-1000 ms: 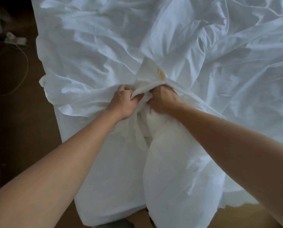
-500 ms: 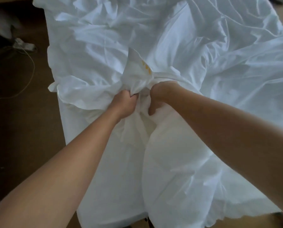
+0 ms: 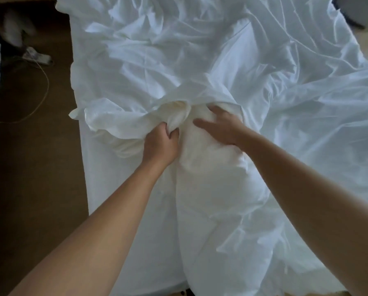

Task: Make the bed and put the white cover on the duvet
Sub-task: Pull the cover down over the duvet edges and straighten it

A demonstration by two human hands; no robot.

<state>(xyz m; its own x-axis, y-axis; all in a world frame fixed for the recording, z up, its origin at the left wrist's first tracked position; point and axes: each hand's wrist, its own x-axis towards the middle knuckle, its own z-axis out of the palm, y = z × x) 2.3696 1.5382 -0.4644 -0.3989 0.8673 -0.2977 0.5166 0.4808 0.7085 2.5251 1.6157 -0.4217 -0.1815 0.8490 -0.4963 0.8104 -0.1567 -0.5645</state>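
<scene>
White cover (image 3: 200,50) spread ahead, edge bunched & gripped by L hand (image 3: 160,144). R hand (image 3: 221,124), fingers spread, pressed on duvet (image 3: 213,178) beside it. Stuffing step, prob.; next, opening must be widened.

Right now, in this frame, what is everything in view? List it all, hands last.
white cover: one, white, crumpled across the bed
duvet: one, off-white, bunched at the near middle, partly under the cover's edge
floor: one, brown, left of the bed
cord: one, thin and pale, looped on the floor
blurred object: one, pale, on the floor far left; cannot tell what
left hand: grips a fold of the cover's edge
right hand: fingers spread on the duvet
</scene>
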